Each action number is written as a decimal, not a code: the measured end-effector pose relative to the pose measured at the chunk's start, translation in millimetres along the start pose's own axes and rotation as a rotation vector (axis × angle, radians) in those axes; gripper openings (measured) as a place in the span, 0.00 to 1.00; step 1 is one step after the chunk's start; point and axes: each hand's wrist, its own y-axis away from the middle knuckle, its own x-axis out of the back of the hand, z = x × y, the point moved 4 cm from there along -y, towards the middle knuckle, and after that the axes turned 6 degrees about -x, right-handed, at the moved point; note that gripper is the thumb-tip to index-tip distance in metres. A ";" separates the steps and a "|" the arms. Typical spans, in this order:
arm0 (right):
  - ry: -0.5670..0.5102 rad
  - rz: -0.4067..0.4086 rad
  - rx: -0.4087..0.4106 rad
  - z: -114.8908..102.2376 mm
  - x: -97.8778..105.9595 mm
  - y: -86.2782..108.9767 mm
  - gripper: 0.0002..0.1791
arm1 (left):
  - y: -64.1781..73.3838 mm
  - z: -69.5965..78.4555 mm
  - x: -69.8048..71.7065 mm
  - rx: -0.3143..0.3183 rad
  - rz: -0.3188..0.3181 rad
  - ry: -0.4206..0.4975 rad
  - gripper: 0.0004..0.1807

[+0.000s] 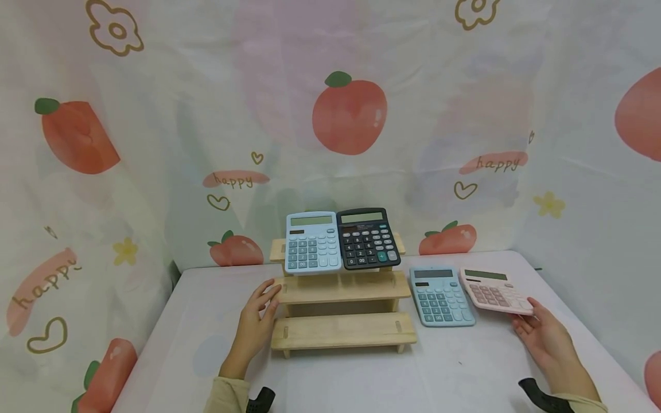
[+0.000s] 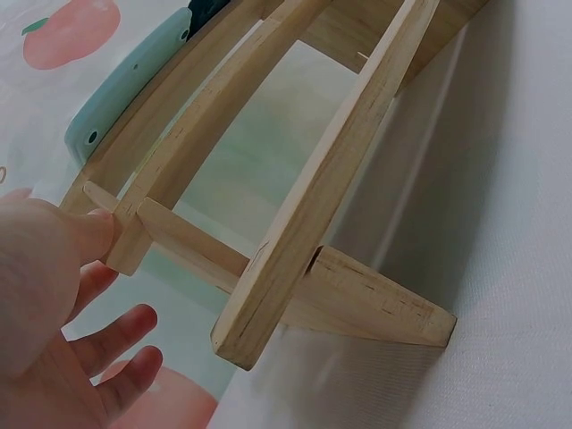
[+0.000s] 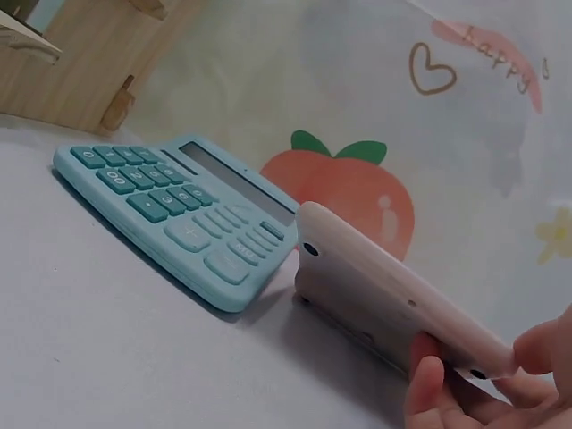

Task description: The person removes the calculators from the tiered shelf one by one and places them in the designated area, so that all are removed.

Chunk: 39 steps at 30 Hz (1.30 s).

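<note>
My right hand (image 1: 549,338) pinches the near right corner of a pink calculator (image 1: 496,291), thumb on top and fingers beneath. In the right wrist view the near edge of the pink calculator (image 3: 402,286) is tipped up off the table. Just left of it a teal calculator (image 3: 183,214) lies flat, keys up. My left hand (image 1: 258,321) holds the left end of the middle board of a wooden tiered rack (image 1: 343,332), its thumb and a finger about the board end. On the top tier lean a light blue calculator (image 1: 312,244) and a black calculator (image 1: 368,240), side by side.
The rack's lowest board (image 2: 313,206) juts out toward me, below the middle one. A white cloth covers the table (image 1: 330,381). Behind it hangs a fruit-printed backdrop (image 1: 289,69), with more of the cloth at both sides.
</note>
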 end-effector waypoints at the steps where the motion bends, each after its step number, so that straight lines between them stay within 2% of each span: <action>1: 0.032 0.005 0.018 0.4 0.6 -0.1 0.38 | -0.1 -0.1 0.0 -0.001 0.001 0.001 0.19; 6: 0.171 0.083 0.088 2.8 4.6 -0.4 0.35 | -0.2 -1.2 -0.2 -0.001 -0.001 -0.003 0.19; 11: 0.250 0.190 0.089 4.6 7.9 -1.8 0.33 | -0.3 -0.4 0.2 -0.010 -0.001 -0.004 0.19; 17: 0.266 0.309 0.044 4.2 9.5 -1.8 0.29 | -0.3 0.7 0.6 -0.009 -0.004 -0.002 0.19; 23: 0.247 0.345 0.020 4.0 6.7 2.8 0.13 | 0.1 0.9 0.1 -0.014 0.001 -0.006 0.19; 25: 0.255 0.346 0.014 3.8 6.2 3.3 0.17 | 0.4 0.5 -0.1 -0.014 0.001 -0.006 0.19; 28: 0.279 0.346 0.008 3.2 6.3 2.3 0.30 | 0.5 0.0 -0.3 -0.012 0.001 -0.005 0.20; 30: 0.299 0.347 0.005 3.0 6.5 1.6 0.35 | 0.4 -0.3 -0.4 -0.010 0.001 -0.002 0.20; 35: 0.330 0.358 0.028 2.7 6.4 0.3 0.37 | 0.3 -0.4 -0.6 -0.009 0.001 -0.001 0.20; 37: 0.367 0.369 0.049 2.6 6.1 -0.4 0.37 | 0.3 -0.4 -0.7 -0.008 0.001 -0.005 0.20; 39: 0.454 0.386 0.074 2.2 5.5 -1.1 0.38 | 0.2 -0.3 -0.7 -0.009 0.000 -0.007 0.20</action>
